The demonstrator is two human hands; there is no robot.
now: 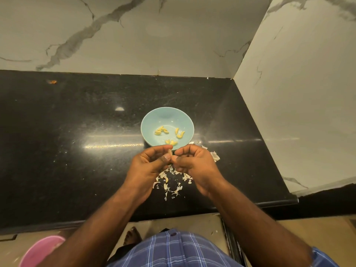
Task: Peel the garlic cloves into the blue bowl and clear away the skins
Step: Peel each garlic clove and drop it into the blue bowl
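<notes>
No brand, label or writing can be read anywhere in the view.

A garlic clove (pixel 170 151) is pinched between the two hands, which meet fingertip to fingertip; only a small pale end of it shows above the left thumb. The left hand (pixel 152 162) has its fingers curled over and its thumb pressed up against the clove. The right hand (pixel 194 160) is curled the same way, its thumb and forefinger closing on the clove from the other side. Both hands are clamped on the clove, held above the counter rather than resting on it.

Just beyond the fingertips stands the blue bowl (pixel 167 116), its near rim partly hidden behind the knuckles. Inside it lie the peeled cloves (pixel 169 134), yellow, in three loose groups on the bowl's floor.

Directly beneath the hands and towards the person, the skins (pixel 169 183) are scattered on the black counter (pixel 77 132) as thin white flakes. A further, larger piece of skin (pixel 215 156) lies just to the right of the right hand.

Behind the bowl rises a marble-patterned wall (pixel 134 35), with a second wall panel to the right. Below the left forearm, down at floor level, part of a pink bin (pixel 38 251) shows. The person wears a blue checked shirt (pixel 173 251).
</notes>
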